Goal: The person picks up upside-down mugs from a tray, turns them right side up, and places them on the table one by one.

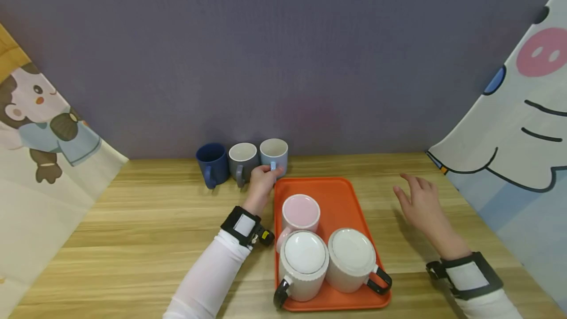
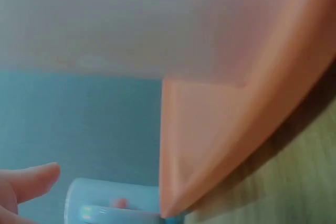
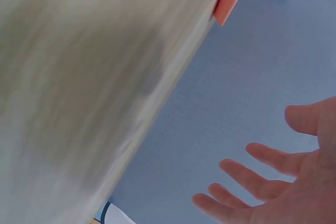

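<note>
The light blue cup (image 1: 275, 151) stands upright on the desk (image 1: 133, 230), just beyond the far left corner of the orange tray (image 1: 336, 203) and close to the grey wall (image 1: 266, 63); the left hand (image 1: 261, 183) is at its handle (image 1: 273, 165), with fingertips to either side of it, though I cannot tell whether they have closed in a pinch; the right hand (image 1: 421, 206) is well apart, above the desk to the right of the tray, its fingers spread and holding nothing; the light blue cup looks like glazed ceramic, so I would expect it to be stiff, fairly light for one hand, smooth enough to slip under dry fingertips, and liable to chip if knocked; its handle, turned towards the person, seems the surest hold, with a finger through the loop and the thumb pressed on top, and its rim or outer wall would serve as a second grip for steadying; the grey cup (image 1: 244, 159) stands just beside it, with the navy cup (image 1: 212, 161) next along, both upright with their handles facing the person; on the tray the pink cup (image 1: 301, 213) and two cream cups (image 1: 304, 265) (image 1: 352, 260) rest upside down.
</note>
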The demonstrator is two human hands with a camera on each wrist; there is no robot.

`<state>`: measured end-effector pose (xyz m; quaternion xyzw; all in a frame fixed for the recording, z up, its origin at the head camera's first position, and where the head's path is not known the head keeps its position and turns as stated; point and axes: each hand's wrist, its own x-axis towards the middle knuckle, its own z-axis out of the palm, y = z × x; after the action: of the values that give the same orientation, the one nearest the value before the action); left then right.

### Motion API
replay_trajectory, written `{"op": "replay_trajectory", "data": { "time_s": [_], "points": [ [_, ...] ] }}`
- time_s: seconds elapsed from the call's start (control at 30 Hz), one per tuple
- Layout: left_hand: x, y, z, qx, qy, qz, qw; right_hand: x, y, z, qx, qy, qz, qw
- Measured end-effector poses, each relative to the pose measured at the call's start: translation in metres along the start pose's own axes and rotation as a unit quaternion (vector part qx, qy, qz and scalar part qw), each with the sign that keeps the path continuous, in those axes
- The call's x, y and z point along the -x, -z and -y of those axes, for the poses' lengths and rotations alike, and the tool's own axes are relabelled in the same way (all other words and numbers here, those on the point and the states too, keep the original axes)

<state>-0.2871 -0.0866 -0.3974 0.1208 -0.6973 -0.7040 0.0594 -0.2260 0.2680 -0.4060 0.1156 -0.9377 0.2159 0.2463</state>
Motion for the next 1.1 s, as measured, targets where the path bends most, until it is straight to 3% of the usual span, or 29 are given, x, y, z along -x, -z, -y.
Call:
{"op": "replay_trajectory", "data": {
  "time_s": [0.17, 0.53, 0.8, 1.1],
  "points": [
    [0.013, 0.002, -0.007, -0.038, -0.019, 0.023, 0.9988, -0.003, 0.002, 0.004, -0.006, -0.005, 0.018, 1.000],
    [0.041, 0.017, -0.013, -0.098, -0.106, 0.009, 0.9894, -0.011, -0.005, 0.016, -0.008, 0.002, 0.020, 1.000],
    [0.063, 0.032, -0.020, -0.107, -0.104, 0.060, 0.9871, -0.014, -0.010, 0.024, -0.021, 0.012, 0.013, 1.000],
    [0.079, 0.042, -0.018, -0.120, -0.112, 0.110, 0.9803, -0.017, -0.014, 0.034, -0.028, 0.016, 0.020, 0.999]
  ]
}}
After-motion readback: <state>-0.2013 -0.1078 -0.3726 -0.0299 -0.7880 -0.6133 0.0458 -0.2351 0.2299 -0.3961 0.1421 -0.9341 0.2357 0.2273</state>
